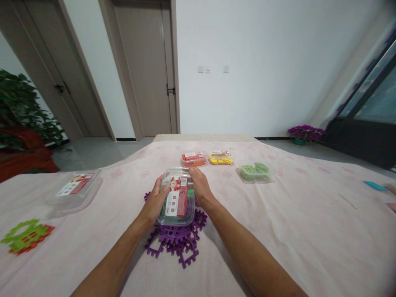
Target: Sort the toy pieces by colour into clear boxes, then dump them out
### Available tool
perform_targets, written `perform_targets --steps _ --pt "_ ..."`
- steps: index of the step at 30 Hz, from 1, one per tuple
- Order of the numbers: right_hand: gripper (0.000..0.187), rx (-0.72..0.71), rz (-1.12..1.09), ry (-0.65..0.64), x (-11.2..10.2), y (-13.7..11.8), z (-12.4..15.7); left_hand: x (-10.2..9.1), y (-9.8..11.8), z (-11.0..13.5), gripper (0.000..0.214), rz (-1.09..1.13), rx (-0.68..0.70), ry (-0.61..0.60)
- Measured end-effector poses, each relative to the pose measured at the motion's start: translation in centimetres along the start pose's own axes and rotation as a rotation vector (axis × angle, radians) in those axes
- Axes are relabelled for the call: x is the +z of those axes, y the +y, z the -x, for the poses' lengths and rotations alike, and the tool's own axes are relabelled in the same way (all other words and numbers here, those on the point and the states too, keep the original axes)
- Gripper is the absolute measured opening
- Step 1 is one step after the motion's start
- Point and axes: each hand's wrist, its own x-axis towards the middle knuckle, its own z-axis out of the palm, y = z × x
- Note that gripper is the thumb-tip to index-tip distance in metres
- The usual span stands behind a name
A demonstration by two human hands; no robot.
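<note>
A clear plastic box (177, 198) with a red and white label on its lid sits on a pile of purple interlocking pieces (177, 241), with green pieces showing inside. My left hand (156, 200) grips its left side, fingers curled over the edge. Over the far right edge, my right hand (200, 186) has its fingers closed. Both hands hold the box from opposite sides, near the middle of the pink cloth-covered table (293, 214).
A clear lid with a label (74, 190) lies at the left; green and red pieces (26, 237) lie at the left edge. Farther off stand boxes of orange (193, 159), yellow (220, 158) and green pieces (255, 171). A turquoise object (374, 185) lies at far right.
</note>
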Motion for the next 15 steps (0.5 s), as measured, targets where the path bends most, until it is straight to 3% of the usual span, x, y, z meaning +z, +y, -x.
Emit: perform_targets --steps 4,7,11,15 --pt "0.050 0.050 -0.059 -0.050 -0.2 0.9 -0.4 -0.2 0.2 -0.3 0.067 0.072 -0.085 0.033" --pt "0.050 0.118 -0.019 0.031 -0.9 1.6 -1.0 -1.9 1.2 -1.2 0.056 0.169 -0.119 0.093" --pt "0.032 0.191 0.142 0.131 -2.5 2.7 -1.6 -7.1 3.5 -2.3 0.044 0.160 -0.098 0.208" --pt "0.025 0.206 0.220 0.193 -3.9 4.0 -2.0 -13.4 5.1 -2.6 0.042 -0.025 -0.048 0.358"
